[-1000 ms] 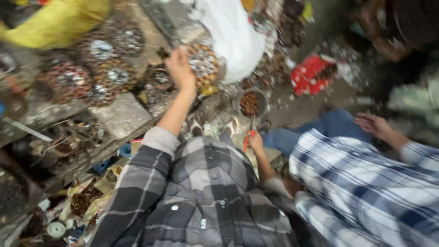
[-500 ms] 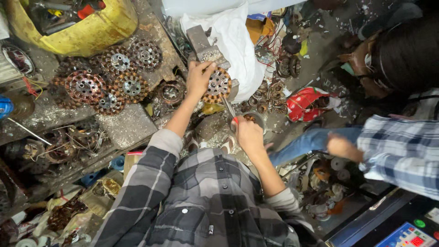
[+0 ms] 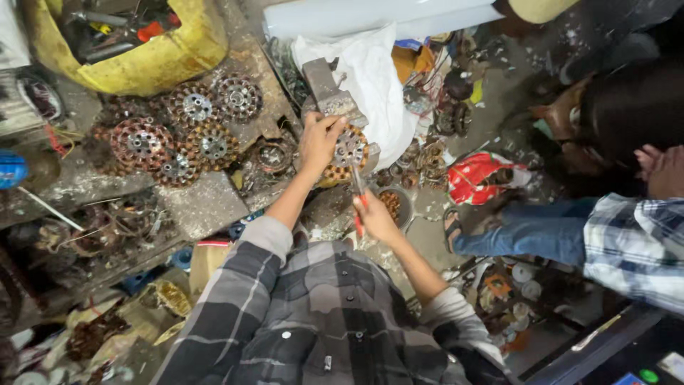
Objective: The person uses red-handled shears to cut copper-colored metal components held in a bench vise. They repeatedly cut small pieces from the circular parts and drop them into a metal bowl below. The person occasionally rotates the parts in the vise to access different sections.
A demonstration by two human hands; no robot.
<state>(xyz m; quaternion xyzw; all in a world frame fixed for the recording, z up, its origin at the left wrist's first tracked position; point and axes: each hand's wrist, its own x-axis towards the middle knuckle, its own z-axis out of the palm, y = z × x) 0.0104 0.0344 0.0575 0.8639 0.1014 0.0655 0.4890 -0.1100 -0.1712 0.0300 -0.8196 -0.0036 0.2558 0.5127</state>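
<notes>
copper-wound stator [image 3: 349,151] gripped by left hand [image 3: 318,140] fingers; right hand [image 3: 375,217] clenched around red-handled tool [image 3: 358,196].

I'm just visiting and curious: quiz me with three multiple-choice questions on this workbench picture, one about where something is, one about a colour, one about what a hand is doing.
1. Where does the yellow tub sit?
A. upper left of the bench
B. lower right, by the floor
C. on the person's lap

2. What colour is the handle of the tool in the right hand?
A. green
B. red
C. white

3. What is the left hand doing?
A. hanging free in the air
B. resting on the white cloth
C. gripping the round wound coil disc

Answers: 1 A, the tub lies at the top left, above the loose discs. 2 B, red shows beside the fingers. 3 C, the fingers close on the disc's edge by the grey metal vise.
</notes>
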